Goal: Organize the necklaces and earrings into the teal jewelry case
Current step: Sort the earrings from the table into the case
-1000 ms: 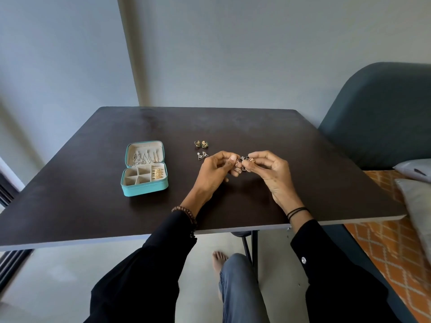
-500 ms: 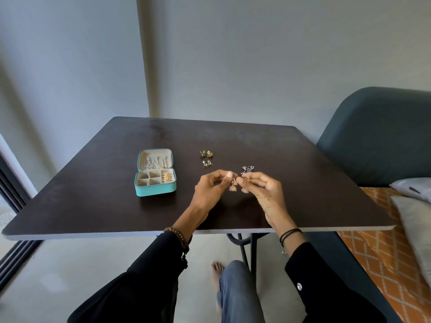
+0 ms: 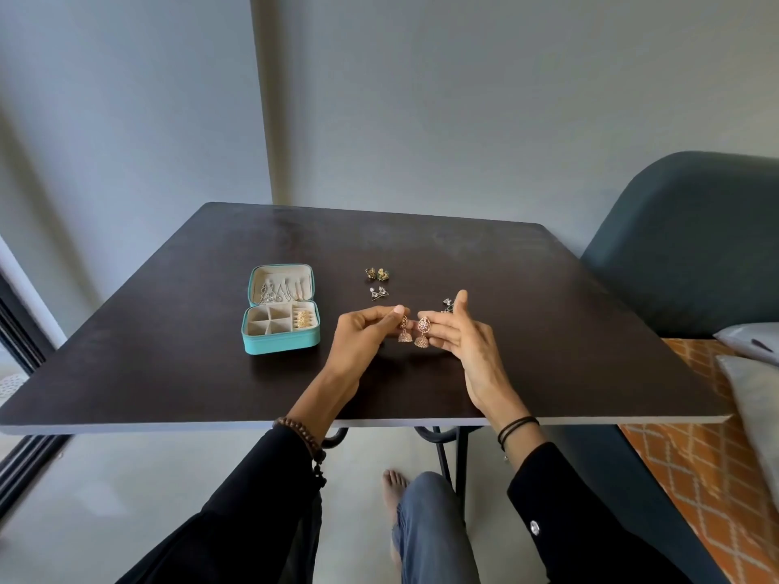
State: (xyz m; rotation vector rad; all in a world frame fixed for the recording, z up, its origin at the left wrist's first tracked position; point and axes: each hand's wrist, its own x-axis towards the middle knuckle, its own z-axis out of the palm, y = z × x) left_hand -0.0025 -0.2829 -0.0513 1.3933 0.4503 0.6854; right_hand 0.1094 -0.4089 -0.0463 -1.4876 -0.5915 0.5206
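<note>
Worktop (image 3: 548, 330): showing dark brown, nearly black, with a pale grey edge running along the front.
Jewelry case (image 3: 280, 345): showing teal outside and cream lining inside.
Chains (image 3: 278, 290): glinting silver against the cream lid.
Bell earrings (image 3: 421, 335): glinting rose gold, with openwork filigree.
Stud earrings (image 3: 376, 274): gleaming dull gold.
Triangle earrings (image 3: 378, 293): shining silver.
Sleeves (image 3: 261, 499): showing plain black.
Bead bracelet (image 3: 301, 436): showing dark brown.
Wrist cords (image 3: 516, 427): showing black.
Jeans (image 3: 434, 533): showing faded blue.
Chair (image 3: 691, 246): showing dark blue-green.
Fabric (image 3: 695, 478): carrying a white diamond lattice on orange.
Cushions (image 3: 754, 398): showing light grey.
Wall (image 3: 463, 99): showing pale grey.
</note>
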